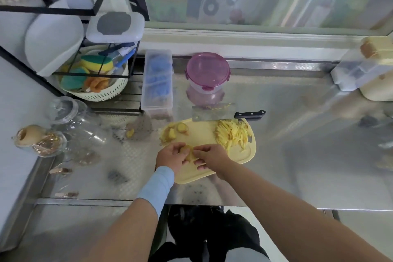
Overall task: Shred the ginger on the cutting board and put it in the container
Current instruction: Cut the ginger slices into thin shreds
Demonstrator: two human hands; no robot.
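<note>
Steel counter [297, 134], open just right of the hands; yellow cutting board [202, 134] under them, near the counter's front edge. Beyond the hands lie a lidded container [207, 72], cleaver [210, 114] and shredded ginger [231, 134]; left hand [172, 156] and right hand [212, 157] together pinch ginger slices [190, 153].

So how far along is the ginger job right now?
Done: a pile of shreds sits on the right side of the cutting board. In hand: the left hand and right hand pinch ginger slices, while the cleaver lies set down. Left: the unshredded chunks, and the container has its lid on.
</note>
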